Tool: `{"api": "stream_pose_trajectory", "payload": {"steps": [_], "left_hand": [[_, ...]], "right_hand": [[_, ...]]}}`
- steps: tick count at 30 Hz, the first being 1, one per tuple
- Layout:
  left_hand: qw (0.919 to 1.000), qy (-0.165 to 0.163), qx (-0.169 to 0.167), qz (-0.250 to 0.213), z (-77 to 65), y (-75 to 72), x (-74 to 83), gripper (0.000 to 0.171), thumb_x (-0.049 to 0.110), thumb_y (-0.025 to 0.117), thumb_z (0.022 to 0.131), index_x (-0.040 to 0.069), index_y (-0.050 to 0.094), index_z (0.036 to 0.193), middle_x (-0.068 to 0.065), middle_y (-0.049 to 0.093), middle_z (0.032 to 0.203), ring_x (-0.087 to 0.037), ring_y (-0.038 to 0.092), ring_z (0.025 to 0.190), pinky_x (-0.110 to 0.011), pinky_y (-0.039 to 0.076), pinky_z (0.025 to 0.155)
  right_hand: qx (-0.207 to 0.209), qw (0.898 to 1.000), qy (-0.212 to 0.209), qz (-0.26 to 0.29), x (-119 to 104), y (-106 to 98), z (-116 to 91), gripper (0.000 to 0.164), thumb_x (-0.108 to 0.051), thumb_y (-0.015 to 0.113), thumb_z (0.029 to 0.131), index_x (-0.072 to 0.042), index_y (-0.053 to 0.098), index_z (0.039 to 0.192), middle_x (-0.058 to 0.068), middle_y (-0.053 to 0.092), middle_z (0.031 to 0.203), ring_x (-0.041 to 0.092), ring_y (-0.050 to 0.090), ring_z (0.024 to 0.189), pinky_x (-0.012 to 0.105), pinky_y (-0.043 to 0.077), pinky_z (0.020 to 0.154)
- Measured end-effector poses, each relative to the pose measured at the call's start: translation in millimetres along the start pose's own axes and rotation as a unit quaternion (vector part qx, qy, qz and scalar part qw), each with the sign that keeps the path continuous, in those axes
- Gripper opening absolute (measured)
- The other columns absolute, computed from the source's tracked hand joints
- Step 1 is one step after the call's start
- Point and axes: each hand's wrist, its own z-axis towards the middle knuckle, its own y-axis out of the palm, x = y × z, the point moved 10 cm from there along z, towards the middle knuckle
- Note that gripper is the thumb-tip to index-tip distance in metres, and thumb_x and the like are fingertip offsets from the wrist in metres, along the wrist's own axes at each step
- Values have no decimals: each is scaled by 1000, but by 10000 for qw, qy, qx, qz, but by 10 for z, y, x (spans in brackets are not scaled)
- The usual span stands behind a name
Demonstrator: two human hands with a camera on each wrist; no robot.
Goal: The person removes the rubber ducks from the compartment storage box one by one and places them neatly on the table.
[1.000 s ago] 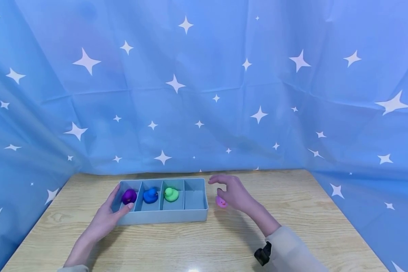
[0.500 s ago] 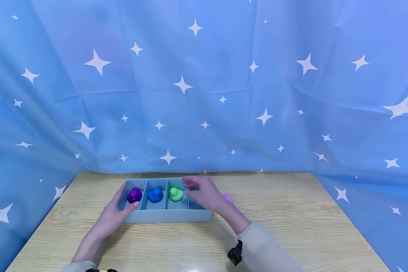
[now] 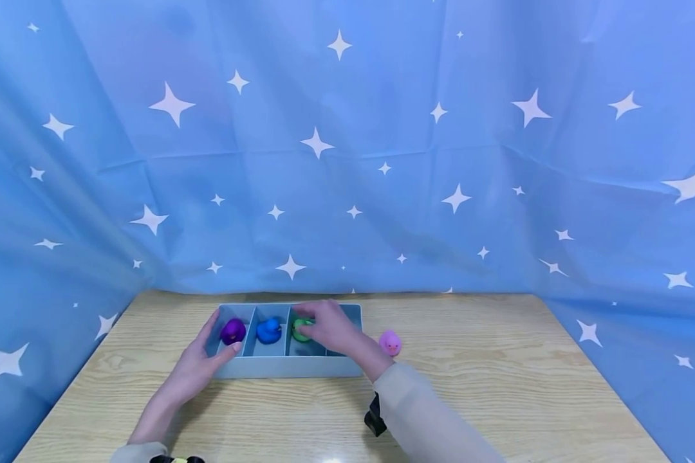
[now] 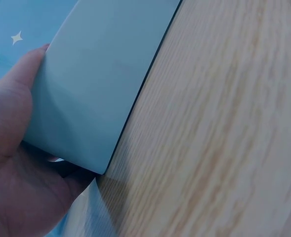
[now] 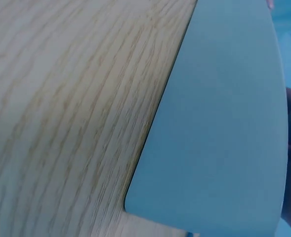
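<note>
A pale blue divided tray (image 3: 289,368) lies lengthwise on the table. My left hand (image 3: 194,370) grips its left end, thumb over the front rim by the purple rubber duck (image 3: 233,331). The left wrist view shows the hand (image 4: 12,128) at the tray's corner. In the second compartment sits a blue rubber duck (image 3: 269,330). My right hand (image 3: 333,328) reaches into the third, thumb and fingers curled around a green rubber duck (image 3: 297,328) and partly covering it. In the right wrist view, the tray wall (image 5: 219,123) hides most of that hand.
A pink rubber duck (image 3: 390,343) stands on the wooden table (image 3: 498,379), just right of the tray. A blue star-patterned cloth (image 3: 347,148) hangs behind the table and along both sides.
My right hand has moved left from beside the pink duck, over the fourth compartment, down to the green duck. My left hand keeps its grip on the tray. The head view has shifted slightly.
</note>
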Motion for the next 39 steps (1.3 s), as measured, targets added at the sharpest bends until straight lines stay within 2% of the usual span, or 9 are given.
{"api": "stream_pose_trajectory", "payload": {"steps": [7,15,20,26,35,39], "left_hand": [[10000,-13,-4,-2,-5,-2,-5,103,54,64,98,14,-3,166,-26,9,168,-57,12,148,-73,19,114],[10000,-55,-59,-48,-6,24,3,103,52,65,98,16,-4,166,-25,7,169,-56,11,149,-72,19,114],[10000,1,17,-49,-11,5,0,103,54,64,98,15,-3,166,-26,7,168,-56,11,149,-72,19,114],[10000,-7,42,-10,1,-11,-8,103,54,64,98,16,-3,166,-27,7,168,-57,11,148,-73,18,114],[9998,-110,-58,147,1,3,8,104,51,65,98,16,-7,165,-28,6,167,-58,12,148,-72,20,113],[9998,-54,-31,188,-14,-1,26,105,52,66,98,15,-6,165,-30,8,167,-59,16,146,-73,24,112]], "right_hand": [[125,9971,-22,-747,-12,39,70,42,-10,76,94,-7,67,135,6,70,130,20,67,116,33,54,98],[253,9873,-460,-1497,-45,72,101,36,-11,81,90,-7,74,125,6,73,124,20,68,111,34,55,96],[322,9854,-489,-1596,-60,88,114,33,-12,81,90,-7,75,122,6,73,123,21,67,114,35,54,98],[245,9818,-266,-1865,-60,132,131,32,-12,81,90,-8,76,122,5,72,125,20,65,116,34,53,99],[112,9723,-118,-2330,-59,185,145,30,-13,81,90,-9,77,119,4,73,119,19,67,107,33,56,93],[131,9741,-133,-2254,-51,186,138,29,-13,81,90,-9,77,119,5,73,119,19,67,105,32,56,93]]}}
